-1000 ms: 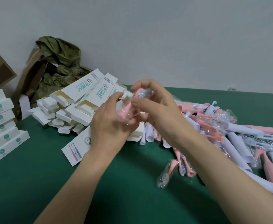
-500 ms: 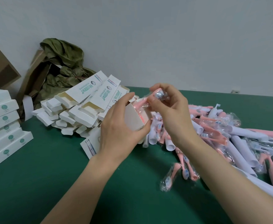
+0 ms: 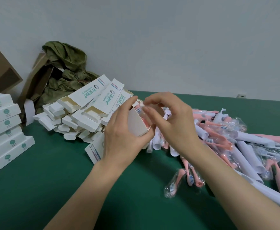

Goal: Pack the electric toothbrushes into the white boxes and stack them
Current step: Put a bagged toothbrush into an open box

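Left hand: the left hand [image 3: 124,135] gripped an open white box [image 3: 138,124], thumb and fingers curled round its sides, with the open end tilted up toward the other hand.
Right hand: the right hand [image 3: 172,123] pinched a pink toothbrush [image 3: 138,110] in clear wrap between thumb and forefinger, right at the mouth of the box.
Where the brush was: partly inside the held box, above the green table [image 3: 53,188], with blue bristles showing at the opening.
Done: a stack of closed boxes [image 3: 2,130] stood at the left edge, so a number appeared to be packed and stacked already.
Step in hand: judged to be loading this one box. Its flap was not yet closed.
Left to do: much. A heap of empty boxes [image 3: 86,112] with open flaps lay behind the hands, and a large pile of pink and white toothbrushes [image 3: 235,143] lay to the right. A few bagged brush heads [image 3: 182,178] sat loose near the right forearm.
Hidden: how deep the brush sat in the box, and whether it was a whole brush or only a head, could not be told.
Cut off: the stack ran past the left edge and the brush pile past the right, so neither could be counted.
Hard to read: a flat printed box [image 3: 94,151] lay mostly under the left wrist.
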### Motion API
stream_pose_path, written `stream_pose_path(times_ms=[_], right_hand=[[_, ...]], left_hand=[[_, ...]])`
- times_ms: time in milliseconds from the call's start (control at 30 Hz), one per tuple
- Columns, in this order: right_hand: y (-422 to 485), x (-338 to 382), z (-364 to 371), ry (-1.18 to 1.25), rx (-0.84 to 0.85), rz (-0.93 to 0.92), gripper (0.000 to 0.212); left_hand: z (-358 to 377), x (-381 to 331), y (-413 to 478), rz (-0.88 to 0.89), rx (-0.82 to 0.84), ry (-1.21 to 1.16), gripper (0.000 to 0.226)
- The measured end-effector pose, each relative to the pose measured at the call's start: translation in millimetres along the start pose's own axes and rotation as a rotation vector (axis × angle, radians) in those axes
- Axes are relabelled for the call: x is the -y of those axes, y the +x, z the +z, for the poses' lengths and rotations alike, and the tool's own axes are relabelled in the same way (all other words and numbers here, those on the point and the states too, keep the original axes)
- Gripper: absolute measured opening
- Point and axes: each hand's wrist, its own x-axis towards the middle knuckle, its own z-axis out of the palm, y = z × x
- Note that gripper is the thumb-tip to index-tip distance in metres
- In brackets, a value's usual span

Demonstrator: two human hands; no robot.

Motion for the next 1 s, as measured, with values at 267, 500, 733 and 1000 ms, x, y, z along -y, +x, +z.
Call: stream_pose_path(times_ms=[267,500,733,1000], right_hand=[[0,-4,2,-0.165,0.032,0.189,0.025],[3,-19,-4,-0.007,0.108,0.540,0.005],[3,-18,-1,0.182,0.020,0.631,0.010],[-11,7,17,0.479,0.061,0.453,0.019]], left_hand=[[6,7,0,-0.002,0.061,0.045,0.073],[7,18,1,0.193,0.528,0.125,0.105],[5,18,3,0.098,0.411,-0.014,0.077],[2,11,5,0.105,0.054,-0.006,0.037]])
